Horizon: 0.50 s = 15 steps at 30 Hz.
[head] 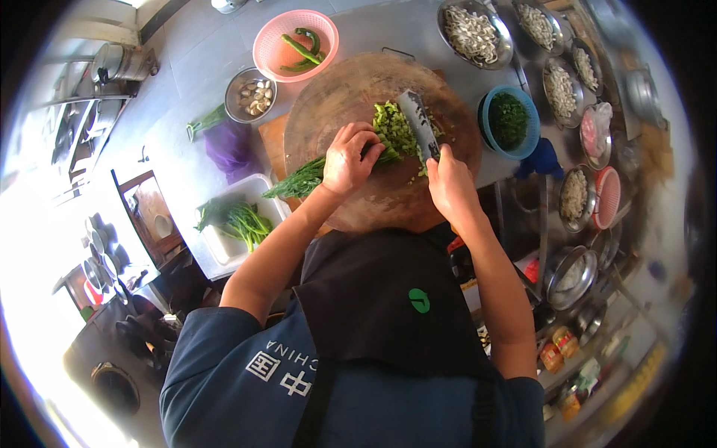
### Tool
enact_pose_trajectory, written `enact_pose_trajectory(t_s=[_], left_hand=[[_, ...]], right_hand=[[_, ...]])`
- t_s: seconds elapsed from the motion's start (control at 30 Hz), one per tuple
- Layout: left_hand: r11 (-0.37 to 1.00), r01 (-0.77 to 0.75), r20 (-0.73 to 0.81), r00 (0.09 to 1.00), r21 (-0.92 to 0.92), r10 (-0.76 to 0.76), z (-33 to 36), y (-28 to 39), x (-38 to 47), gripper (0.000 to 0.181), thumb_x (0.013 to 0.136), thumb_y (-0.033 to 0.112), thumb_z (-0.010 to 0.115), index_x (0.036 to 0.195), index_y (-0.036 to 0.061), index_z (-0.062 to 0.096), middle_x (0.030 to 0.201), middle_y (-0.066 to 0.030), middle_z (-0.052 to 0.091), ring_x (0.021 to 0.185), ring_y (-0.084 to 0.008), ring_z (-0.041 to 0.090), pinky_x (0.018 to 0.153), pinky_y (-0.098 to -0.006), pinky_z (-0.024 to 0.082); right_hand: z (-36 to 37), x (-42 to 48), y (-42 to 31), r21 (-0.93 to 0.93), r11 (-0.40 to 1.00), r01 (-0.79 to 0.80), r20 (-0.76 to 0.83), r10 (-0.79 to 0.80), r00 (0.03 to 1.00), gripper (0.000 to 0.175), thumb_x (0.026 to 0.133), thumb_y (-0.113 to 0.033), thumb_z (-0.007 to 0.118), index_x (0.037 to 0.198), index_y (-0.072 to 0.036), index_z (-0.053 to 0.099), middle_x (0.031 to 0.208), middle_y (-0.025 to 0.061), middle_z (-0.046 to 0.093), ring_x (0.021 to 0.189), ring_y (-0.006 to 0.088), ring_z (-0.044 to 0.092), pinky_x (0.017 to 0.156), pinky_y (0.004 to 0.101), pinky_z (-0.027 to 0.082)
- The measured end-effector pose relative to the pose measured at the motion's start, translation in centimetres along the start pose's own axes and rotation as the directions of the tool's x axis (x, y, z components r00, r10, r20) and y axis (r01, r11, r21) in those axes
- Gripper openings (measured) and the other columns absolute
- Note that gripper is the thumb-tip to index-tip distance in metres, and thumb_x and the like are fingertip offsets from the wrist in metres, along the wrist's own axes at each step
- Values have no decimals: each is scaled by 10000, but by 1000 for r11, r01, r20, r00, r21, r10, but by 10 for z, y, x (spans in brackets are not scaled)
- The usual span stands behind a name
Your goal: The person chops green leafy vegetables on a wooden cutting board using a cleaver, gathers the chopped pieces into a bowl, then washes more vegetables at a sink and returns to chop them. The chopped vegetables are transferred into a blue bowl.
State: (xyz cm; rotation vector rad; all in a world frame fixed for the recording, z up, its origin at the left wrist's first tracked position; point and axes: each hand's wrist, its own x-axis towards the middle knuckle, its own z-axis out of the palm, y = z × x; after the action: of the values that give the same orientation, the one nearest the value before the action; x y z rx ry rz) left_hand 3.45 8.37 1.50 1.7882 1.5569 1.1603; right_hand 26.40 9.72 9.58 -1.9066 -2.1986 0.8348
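My left hand (352,158) presses a bunch of leafy greens (299,178) against a round wooden chopping block (336,84), fingers curled over the stems. In my right hand (451,180) is the handle of a cleaver (417,120). Its blade points away from me, and dark patches mark the metal. Chopped green stems (395,126) lie heaped between the blade and my left fingers. A few small bits are scattered to the right of the blade. The leafy ends of the bunch reach past the block's left edge.
Beyond the block stand a pink basket (269,47) of green peppers and a steel bowl (229,103) of garlic cloves. A white tray (217,246) of greens sits at left. To the right are a blue basket (535,120) of chopped greens and several steel bowls holding pale strips.
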Motion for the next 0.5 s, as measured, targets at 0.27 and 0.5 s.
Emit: enact_pose_trajectory(t_s=[0.27,0.5], left_hand=[[997,-67,62,996,32,65,2,-4,4,126,883,49,779,993,28,720,1120,-142,711,1054,-394,666,938,-463,545],[992,-84,48,996,98,80,2,-1,1,173,865,6,763,1030,14,712,1134,-146,698,1063,-397,661,938,-478,553]], right_hand=[[6,9,-39,-105,985,136,165,-118,979,207,1024,-100,587,1158,43,520,818,292,740,766,483,756,679,573,614],[16,-7,-38,-260,957,128,263,-58,963,286,934,-41,629,1176,57,514,799,263,748,764,453,778,680,527,647]])
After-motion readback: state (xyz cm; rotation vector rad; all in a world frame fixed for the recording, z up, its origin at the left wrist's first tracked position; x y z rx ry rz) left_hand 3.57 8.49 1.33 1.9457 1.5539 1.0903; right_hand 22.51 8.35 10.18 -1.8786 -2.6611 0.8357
